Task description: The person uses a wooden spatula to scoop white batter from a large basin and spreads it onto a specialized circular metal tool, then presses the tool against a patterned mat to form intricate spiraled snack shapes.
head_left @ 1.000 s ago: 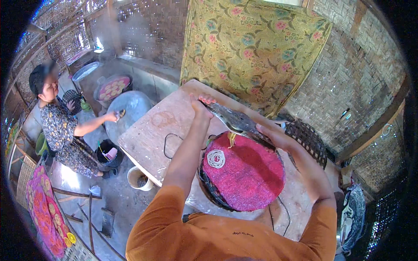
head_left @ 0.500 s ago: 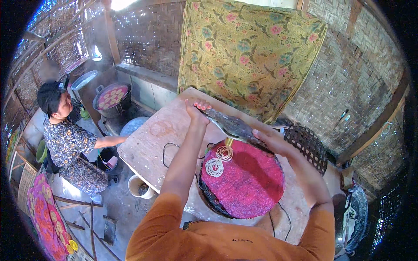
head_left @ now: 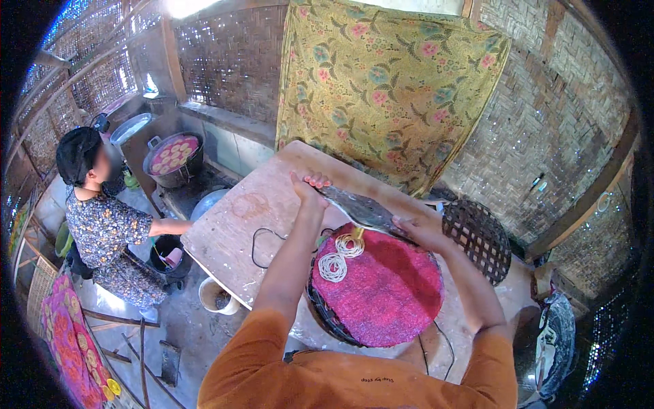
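Both my hands grip a long dark wooden press [head_left: 368, 210] above the table, one at each end. My left hand [head_left: 313, 187] wraps round its far left end, and my right hand [head_left: 421, 233] closes on the near right end. Below its middle a yellow cylinder [head_left: 357, 232] partly shows. Under that lies a loose coil of pale strands [head_left: 349, 247], touching a second round coil [head_left: 332, 267]. Both coils rest on a round tray's pink cover [head_left: 381, 307], with the dark woven rim [head_left: 327, 320] showing at the left.
The wooden table [head_left: 231, 221] carries a black cable [head_left: 257, 249]. An upturned dark basket [head_left: 477, 238] stands at the right. At the left, a person [head_left: 112, 218] is beside a steaming pot [head_left: 174, 160] of pink rounds. A white bucket [head_left: 218, 296] stands by the table edge.
My hands and the press have come down slightly toward the pink cover. The person at the left has turned their head.
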`<control>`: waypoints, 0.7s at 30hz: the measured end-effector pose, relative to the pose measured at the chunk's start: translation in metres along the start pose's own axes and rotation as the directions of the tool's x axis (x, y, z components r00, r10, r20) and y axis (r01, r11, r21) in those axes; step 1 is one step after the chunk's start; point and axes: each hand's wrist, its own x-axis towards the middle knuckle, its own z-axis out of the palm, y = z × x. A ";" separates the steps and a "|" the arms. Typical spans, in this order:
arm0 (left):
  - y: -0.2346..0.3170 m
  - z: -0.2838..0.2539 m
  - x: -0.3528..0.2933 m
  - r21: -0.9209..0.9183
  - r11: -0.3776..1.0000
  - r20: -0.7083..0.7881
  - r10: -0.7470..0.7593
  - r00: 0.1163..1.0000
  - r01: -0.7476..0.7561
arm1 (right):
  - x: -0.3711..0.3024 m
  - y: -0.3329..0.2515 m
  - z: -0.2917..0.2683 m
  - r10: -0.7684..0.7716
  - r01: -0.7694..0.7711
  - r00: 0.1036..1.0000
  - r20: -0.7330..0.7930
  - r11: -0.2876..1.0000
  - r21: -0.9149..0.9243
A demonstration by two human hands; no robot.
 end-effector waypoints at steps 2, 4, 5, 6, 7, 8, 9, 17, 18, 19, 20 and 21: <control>0.015 0.000 0.005 0.051 0.997 0.035 0.060 0.998 -0.062 | 0.005 -0.012 0.010 0.060 -0.060 0.998 0.005 0.998 -0.028; 0.029 0.007 0.006 0.084 0.995 0.050 0.056 0.997 -0.060 | 0.013 -0.011 0.021 0.053 -0.060 0.995 0.086 0.995 0.081; 0.040 0.012 0.003 0.118 0.991 0.058 0.058 0.997 -0.064 | 0.011 -0.019 0.023 0.067 -0.084 0.989 0.135 0.989 0.124; 0.051 0.018 -0.001 0.123 0.990 0.061 0.062 0.996 -0.069 | 0.011 -0.021 0.020 0.060 -0.077 0.989 0.136 0.989 0.127; 0.063 0.029 -0.008 0.144 0.984 0.294 0.055 0.954 -0.101 | 0.012 -0.023 0.017 -0.003 -0.029 0.987 0.164 0.980 0.195; 0.069 0.041 -0.018 0.158 0.979 0.507 0.032 0.861 -0.129 | 0.010 -0.025 0.014 -0.061 0.010 0.981 0.185 0.964 0.264; 0.062 0.067 -0.045 0.165 0.980 0.499 0.017 0.867 -0.114 | -0.003 -0.033 0.004 -0.048 -0.003 0.982 0.181 0.962 0.273; 0.021 0.073 -0.278 0.813 -0.324 0.339 -0.413 0.845 -0.484 | -0.126 -0.096 0.008 -0.469 0.470 0.878 0.095 0.883 0.018; 0.013 0.052 -0.287 0.870 -0.261 0.265 -0.466 0.844 -0.418 | -0.138 -0.095 0.019 -0.514 0.519 0.854 0.082 0.833 -0.191; 0.004 0.031 -0.298 0.917 -0.183 0.204 -0.550 0.810 -0.355 | -0.147 -0.089 0.022 -0.515 0.516 0.855 0.060 0.834 -0.194; -0.003 0.008 -0.309 0.958 -0.110 0.135 -0.639 0.757 -0.264 | -0.151 -0.079 0.026 -0.473 0.483 0.875 0.098 0.852 -0.202; -0.008 -0.014 -0.319 0.989 -0.053 0.058 -0.725 0.686 -0.140 | -0.155 -0.068 0.030 -0.424 0.446 0.894 0.145 0.871 -0.206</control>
